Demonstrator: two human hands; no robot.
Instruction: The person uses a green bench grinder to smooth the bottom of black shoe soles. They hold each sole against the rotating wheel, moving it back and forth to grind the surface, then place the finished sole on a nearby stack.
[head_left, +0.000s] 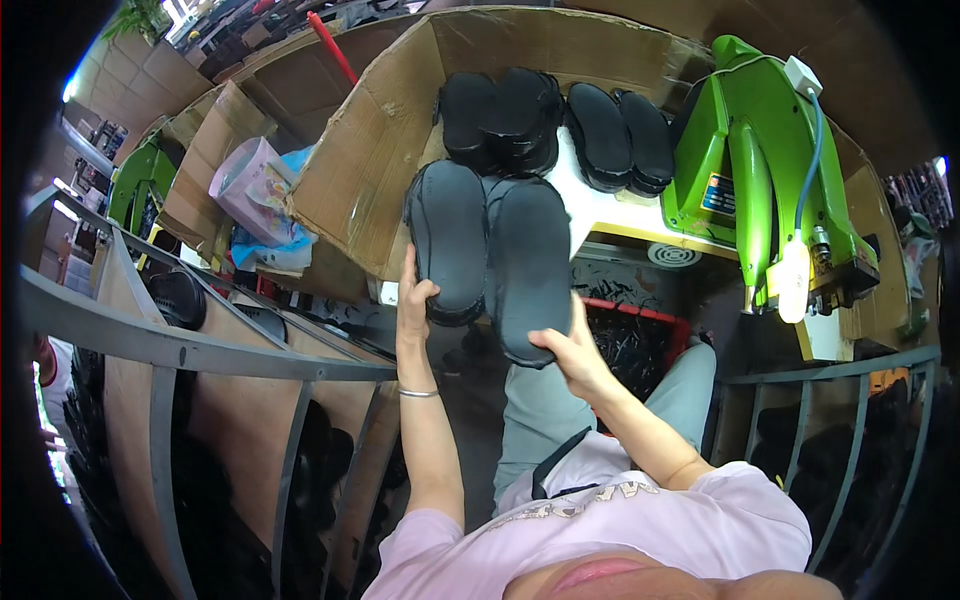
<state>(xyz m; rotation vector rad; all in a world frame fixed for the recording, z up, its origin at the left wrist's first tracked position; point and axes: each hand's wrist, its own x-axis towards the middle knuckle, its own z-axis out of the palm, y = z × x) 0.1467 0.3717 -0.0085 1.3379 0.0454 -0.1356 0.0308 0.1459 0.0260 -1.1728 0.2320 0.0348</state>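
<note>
Two side-by-side stacks of black shoe soles are in my hands above my lap. My left hand (pixel 414 303) grips the left stack of soles (pixel 450 235) by its outer edge, thumb toward the top. Around the near end of the right stack of soles (pixel 532 255) my right hand (pixel 568 350) is closed, its thumb on the upper face. How many soles lie underneath cannot be seen. Just beyond, more black soles (pixel 515 105) are piled on the white tabletop (pixel 610 210), and a further pair of piles (pixel 603 130) lies to their right.
A green machine (pixel 745 150) with a lit lamp (pixel 795 285) stands at the right. Cardboard walls (pixel 365 150) surround the table. Below it is a red-rimmed bin (pixel 683 332) of black scraps. Metal-railed racks (pixel 200 350) flank me. A pink container (pixel 250 190) stands left.
</note>
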